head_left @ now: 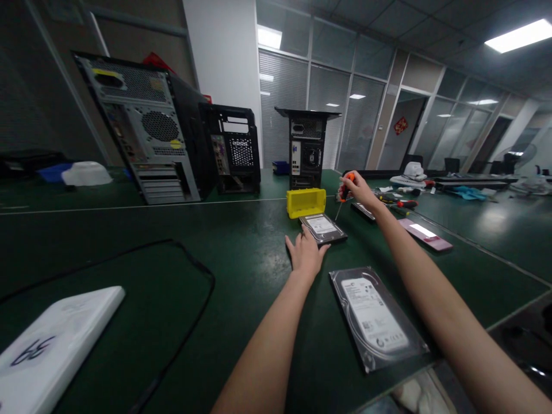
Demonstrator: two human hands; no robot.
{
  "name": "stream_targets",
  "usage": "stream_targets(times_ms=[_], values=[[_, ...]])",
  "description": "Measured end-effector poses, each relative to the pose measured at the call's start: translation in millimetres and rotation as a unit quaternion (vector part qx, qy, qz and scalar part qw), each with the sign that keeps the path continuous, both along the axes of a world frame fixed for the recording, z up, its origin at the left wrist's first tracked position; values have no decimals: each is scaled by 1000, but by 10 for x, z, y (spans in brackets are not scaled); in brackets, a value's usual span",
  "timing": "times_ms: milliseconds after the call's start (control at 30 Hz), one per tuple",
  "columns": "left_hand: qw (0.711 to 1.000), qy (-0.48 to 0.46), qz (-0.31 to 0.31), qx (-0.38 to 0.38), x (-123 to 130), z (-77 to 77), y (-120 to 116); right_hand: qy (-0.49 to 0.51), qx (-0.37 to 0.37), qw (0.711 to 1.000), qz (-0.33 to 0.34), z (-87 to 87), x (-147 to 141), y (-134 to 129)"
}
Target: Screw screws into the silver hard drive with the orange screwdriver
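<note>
A hard drive [324, 226] lies label up on the green table, just in front of a yellow plastic box [306, 204]. My left hand [305, 250] has its fingers spread, with the fingertips at the near left edge of that drive. My right hand [354, 187] is closed round the orange and black handle of a screwdriver [347, 185]. The screwdriver's thin shaft points down toward the drive's far right corner; whether the tip touches it is too small to tell. A larger-looking hard drive [374, 313] in clear wrapping lies between my forearms.
Computer cases [159, 132] stand at the back left, and another case [305, 150] stands behind the yellow box. Right of my right hand are hand tools [399, 202] and a pink item [425, 234]. A black cable [196, 261] and a white device [60, 345] lie at left.
</note>
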State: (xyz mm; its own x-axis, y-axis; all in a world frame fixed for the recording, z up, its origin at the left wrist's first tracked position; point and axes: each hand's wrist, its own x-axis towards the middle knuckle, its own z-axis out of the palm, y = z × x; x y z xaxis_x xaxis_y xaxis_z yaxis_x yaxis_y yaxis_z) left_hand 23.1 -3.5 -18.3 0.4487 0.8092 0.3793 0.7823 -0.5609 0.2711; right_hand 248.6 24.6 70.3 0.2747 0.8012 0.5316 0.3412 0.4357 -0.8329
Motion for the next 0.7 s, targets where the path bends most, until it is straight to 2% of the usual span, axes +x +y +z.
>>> stream_targets(times_ms=[300, 700], values=[[1000, 1, 6, -4, 32, 9, -9, 2, 40, 999, 28, -26, -42, 35], [1000, 3, 9, 8, 44, 22, -20, -7, 19, 999, 43, -30, -89, 50]])
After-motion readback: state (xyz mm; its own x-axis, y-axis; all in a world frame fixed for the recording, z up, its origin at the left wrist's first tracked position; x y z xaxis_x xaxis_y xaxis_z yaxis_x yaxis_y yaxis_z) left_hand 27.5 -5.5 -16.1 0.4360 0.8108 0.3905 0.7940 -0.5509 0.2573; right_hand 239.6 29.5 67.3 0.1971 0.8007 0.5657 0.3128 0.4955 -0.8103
